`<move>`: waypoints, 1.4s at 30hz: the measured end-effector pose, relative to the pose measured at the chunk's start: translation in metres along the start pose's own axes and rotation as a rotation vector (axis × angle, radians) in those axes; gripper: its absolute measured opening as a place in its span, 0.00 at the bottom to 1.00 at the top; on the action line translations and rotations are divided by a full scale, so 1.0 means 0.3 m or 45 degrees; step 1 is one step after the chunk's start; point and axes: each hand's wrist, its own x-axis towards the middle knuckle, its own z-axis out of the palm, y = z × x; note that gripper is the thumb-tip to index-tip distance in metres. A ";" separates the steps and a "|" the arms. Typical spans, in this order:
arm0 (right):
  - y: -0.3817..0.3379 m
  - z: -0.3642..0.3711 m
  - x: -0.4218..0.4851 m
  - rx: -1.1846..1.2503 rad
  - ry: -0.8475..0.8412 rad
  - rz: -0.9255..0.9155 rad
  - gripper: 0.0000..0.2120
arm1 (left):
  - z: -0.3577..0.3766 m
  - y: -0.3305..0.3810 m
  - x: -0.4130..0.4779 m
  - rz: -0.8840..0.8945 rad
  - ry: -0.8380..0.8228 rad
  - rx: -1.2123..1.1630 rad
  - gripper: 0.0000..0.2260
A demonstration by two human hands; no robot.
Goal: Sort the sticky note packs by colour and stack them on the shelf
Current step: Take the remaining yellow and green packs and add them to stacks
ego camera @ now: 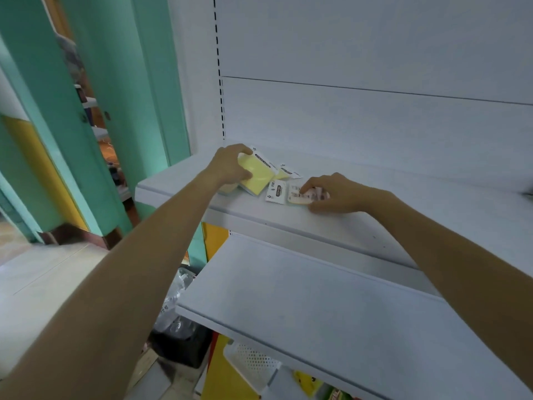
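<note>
On the upper white shelf [375, 226] lie several sticky note packs. My left hand [227, 163] grips a yellow pack [259, 176] with a white header card, tilted above a pale pack half hidden under my wrist. A second yellow pack [284, 172] pokes out behind it. Beside them lies a white header card [276, 192]. My right hand [337, 193] pinches a pale pinkish pack [301, 196], label side up, flat on the shelf; my fingers cover its right half.
A lower white shelf [288, 298] juts out below, nearer to me. Under it sit a white perforated basket [251, 365], yellow items and a black bin [181, 347] with clear plastic. A teal door frame [135, 82] stands at the left.
</note>
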 end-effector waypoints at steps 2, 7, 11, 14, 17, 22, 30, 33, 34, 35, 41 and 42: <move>0.019 -0.008 -0.024 -0.061 -0.001 0.032 0.22 | 0.010 0.008 0.000 -0.022 0.021 -0.022 0.21; 0.040 0.004 -0.074 -0.282 0.171 -0.049 0.19 | 0.042 0.029 -0.015 -0.095 0.156 -0.347 0.17; 0.066 -0.015 -0.117 -0.310 0.553 -0.059 0.18 | 0.070 0.056 -0.031 -0.099 0.257 -0.480 0.17; 0.112 -0.059 -0.169 -0.046 0.739 0.063 0.21 | 0.099 0.090 -0.037 -0.101 0.259 -0.566 0.17; 0.178 -0.073 -0.227 0.318 0.800 0.204 0.19 | 0.142 0.156 -0.053 -0.091 0.229 -0.654 0.16; 0.341 -0.060 -0.336 0.869 0.877 0.385 0.17 | 0.232 0.311 -0.092 -0.037 0.197 -0.717 0.16; 0.667 -0.120 -0.718 1.275 0.871 0.373 0.20 | 0.498 0.708 -0.190 -0.016 0.133 -0.851 0.16; 0.810 -0.140 -0.879 1.340 0.895 0.417 0.21 | 0.616 0.885 -0.227 -0.010 0.121 -0.900 0.16; 0.855 -0.146 -0.933 1.364 0.919 0.434 0.21 | 0.655 0.945 -0.237 -0.001 0.112 -0.921 0.16; 0.898 -0.152 -0.985 1.393 0.940 0.453 0.21 | 0.694 1.004 -0.247 0.009 0.103 -0.941 0.16; 1.121 -0.171 -1.222 1.479 1.045 0.587 0.23 | 0.890 1.294 -0.308 0.091 0.010 -0.985 0.16; 1.156 -0.171 -1.247 1.480 1.071 0.611 0.23 | 0.913 1.332 -0.309 0.107 -0.006 -0.983 0.16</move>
